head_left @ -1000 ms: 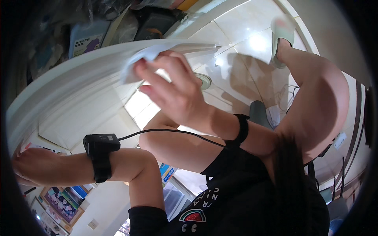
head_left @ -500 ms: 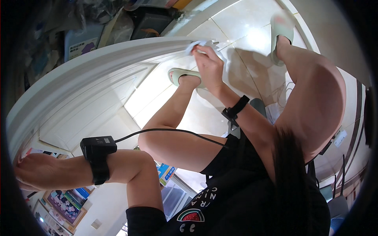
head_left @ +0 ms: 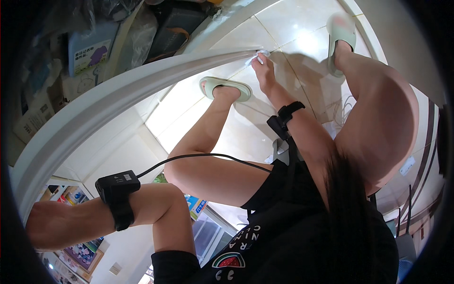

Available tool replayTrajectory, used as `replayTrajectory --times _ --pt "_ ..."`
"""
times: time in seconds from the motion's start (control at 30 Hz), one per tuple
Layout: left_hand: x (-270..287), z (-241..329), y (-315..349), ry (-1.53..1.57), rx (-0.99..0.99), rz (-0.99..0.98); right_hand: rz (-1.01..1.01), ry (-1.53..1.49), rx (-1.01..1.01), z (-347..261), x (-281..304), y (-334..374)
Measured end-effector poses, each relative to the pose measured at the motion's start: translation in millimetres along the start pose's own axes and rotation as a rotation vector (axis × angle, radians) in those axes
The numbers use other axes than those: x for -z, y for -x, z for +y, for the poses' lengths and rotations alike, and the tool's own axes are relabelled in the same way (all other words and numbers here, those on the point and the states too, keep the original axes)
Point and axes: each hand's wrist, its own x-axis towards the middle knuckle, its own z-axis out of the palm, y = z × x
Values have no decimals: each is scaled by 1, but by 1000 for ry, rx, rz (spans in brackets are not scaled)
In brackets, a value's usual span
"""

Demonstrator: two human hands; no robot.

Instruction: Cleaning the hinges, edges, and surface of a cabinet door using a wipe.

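The right hand (head_left: 263, 66) is way out at the far end of the white curved rail (head_left: 118, 94), top centre of the frame, with the fingers pinched shut on a small white cloth (head_left: 255, 56) that's pressed right against the rail's tip. The rail is the long thing here: its long axis sweeps in an arc from the lower left edge of the frame up and across to the upper middle, and the free end points toward the upper right, stopping just above the tiled floor (head_left: 293, 28).

The left hand (head_left: 40, 227) sits down in the lower left corner, right at the rail's near end. It's cut off by the dark rim, so I can't tell if the fingers are open or gripping anything. Black band (head_left: 117, 194) on that forearm, cable running off it.

Compared with a second ago, the right hand has slid a long way along the rail: it was near the middle with the cloth spread flat, half a second ago further up, and now it's at the very tip with the cloth bunched small. The left arm hasn't really budged.
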Motion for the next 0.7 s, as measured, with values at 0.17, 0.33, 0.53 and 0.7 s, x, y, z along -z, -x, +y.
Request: replayTrajectory --times 0.17,0.33,0.53,0.7 --pt "-17 -28 -29 -651 10 -31 -172 -625 -97 2 5 -6" --pt "-26 -28 -29 -311 41 -35 -52 -811 -258 -35 -6 11" --pt "-36 -33 -29 608 124 12 -71 -945 -240 -117 -30 92" --pt "-21 -12 -18 989 119 84 -306 -870 -106 -173 -23 149"
